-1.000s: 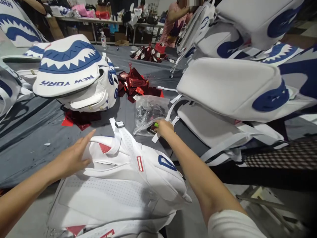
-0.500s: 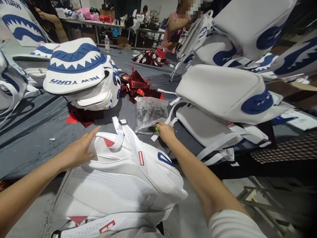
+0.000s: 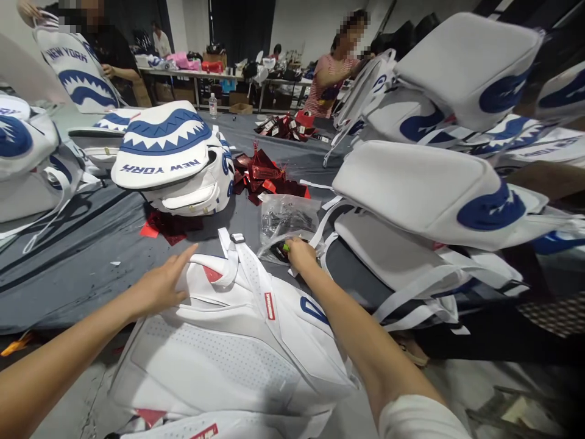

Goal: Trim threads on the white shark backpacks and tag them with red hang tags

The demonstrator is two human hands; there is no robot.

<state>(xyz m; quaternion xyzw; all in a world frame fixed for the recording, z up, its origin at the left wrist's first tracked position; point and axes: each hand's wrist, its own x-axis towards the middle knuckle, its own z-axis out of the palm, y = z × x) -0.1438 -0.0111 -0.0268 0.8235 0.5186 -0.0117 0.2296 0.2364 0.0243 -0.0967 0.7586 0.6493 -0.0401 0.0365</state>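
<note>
A white backpack (image 3: 214, 347) with dotted back padding and red-labelled straps lies in front of me at the table edge. My left hand (image 3: 162, 285) rests against its top left end, fingers stretched and thumb apart. Beyond the backpack, my right hand (image 3: 299, 255) reaches to the near end of a clear plastic bag (image 3: 290, 213) with dark contents. Its fingers are closed around a small green-and-black item (image 3: 286, 247), mostly hidden by the fingers, so its kind is unclear.
White-and-blue backpacks stand at the left (image 3: 169, 146), and more are stacked at the right (image 3: 411, 183). Shiny red tags (image 3: 265, 174) lie mid-table on the grey cloth (image 3: 91, 262). A water bottle (image 3: 212, 105) stands further back. Other people (image 3: 320, 85) are across the table.
The camera view has shifted, so the scene sits slightly lower and further right. My right hand with the green-and-black item has moved slightly left at the plastic bag. My left hand stays on the backpack.
</note>
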